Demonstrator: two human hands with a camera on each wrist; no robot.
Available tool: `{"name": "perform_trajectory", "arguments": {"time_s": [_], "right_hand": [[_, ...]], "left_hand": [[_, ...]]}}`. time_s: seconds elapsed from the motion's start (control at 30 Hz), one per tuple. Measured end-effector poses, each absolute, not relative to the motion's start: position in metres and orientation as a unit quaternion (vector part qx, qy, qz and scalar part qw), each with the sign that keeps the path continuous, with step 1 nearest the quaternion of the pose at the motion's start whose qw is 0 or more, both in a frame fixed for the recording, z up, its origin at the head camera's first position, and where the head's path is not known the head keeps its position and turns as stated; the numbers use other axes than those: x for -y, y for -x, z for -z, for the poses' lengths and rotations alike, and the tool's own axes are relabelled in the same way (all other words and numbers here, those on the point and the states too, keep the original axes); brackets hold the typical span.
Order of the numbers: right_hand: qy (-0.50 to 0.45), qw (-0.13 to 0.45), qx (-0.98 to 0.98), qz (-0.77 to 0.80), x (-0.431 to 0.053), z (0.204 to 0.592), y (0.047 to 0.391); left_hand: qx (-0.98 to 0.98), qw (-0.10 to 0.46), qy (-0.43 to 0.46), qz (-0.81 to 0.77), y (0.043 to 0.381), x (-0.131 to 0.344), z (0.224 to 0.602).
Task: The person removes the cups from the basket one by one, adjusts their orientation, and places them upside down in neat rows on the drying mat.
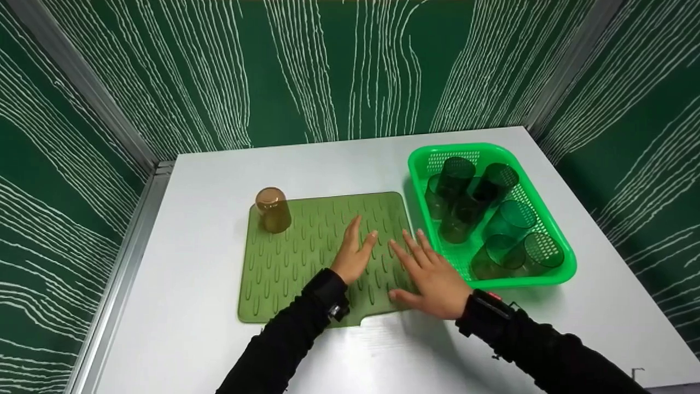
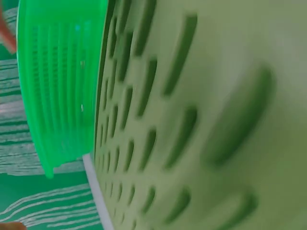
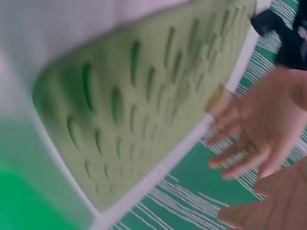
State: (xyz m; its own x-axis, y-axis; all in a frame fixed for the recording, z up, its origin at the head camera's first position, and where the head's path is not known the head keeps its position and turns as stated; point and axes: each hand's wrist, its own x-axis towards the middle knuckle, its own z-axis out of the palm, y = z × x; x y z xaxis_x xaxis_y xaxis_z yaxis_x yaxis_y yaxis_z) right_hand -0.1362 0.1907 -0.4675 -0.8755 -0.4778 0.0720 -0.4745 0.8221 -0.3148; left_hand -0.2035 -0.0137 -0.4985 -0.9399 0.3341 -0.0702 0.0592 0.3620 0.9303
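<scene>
My left hand (image 1: 354,254) is over the middle of a green ribbed drying mat (image 1: 306,257), thumb and fingers spread and nothing held. Just right of it my right hand (image 1: 437,282) hovers near the mat's right edge, fingers splayed, also holding nothing. An amber tumbler (image 1: 275,213) stands on the far left corner of the mat. In the right wrist view the left hand (image 3: 259,124) partly covers the tumbler (image 3: 218,99), and part of the right hand (image 3: 273,201) shows below. The mat's raised ribs fill much of the left wrist view.
To the right of the mat sits a bright green plastic basket (image 1: 569,262) holding several tumblers, dark ones (image 1: 458,172) and a green one (image 1: 514,216). All stands on a white table (image 1: 180,262) with green, white-lined panels (image 1: 372,71) behind and at the sides.
</scene>
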Motion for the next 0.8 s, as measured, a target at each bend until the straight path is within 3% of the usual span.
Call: {"name": "perform_trajectory", "arguments": {"time_s": [0.37, 0.8], "right_hand": [[0.178, -0.072, -0.972, 0.138, -0.225, 0.426, 0.170], [0.121, -0.078, -0.985, 0.091, -0.254, 0.431, 0.211]], "left_hand": [[-0.792, 0.169, -0.096, -0.578, 0.181, -0.033, 0.508], [-0.768, 0.224, -0.098, -0.592, 0.168, -0.083, 0.507]]}}
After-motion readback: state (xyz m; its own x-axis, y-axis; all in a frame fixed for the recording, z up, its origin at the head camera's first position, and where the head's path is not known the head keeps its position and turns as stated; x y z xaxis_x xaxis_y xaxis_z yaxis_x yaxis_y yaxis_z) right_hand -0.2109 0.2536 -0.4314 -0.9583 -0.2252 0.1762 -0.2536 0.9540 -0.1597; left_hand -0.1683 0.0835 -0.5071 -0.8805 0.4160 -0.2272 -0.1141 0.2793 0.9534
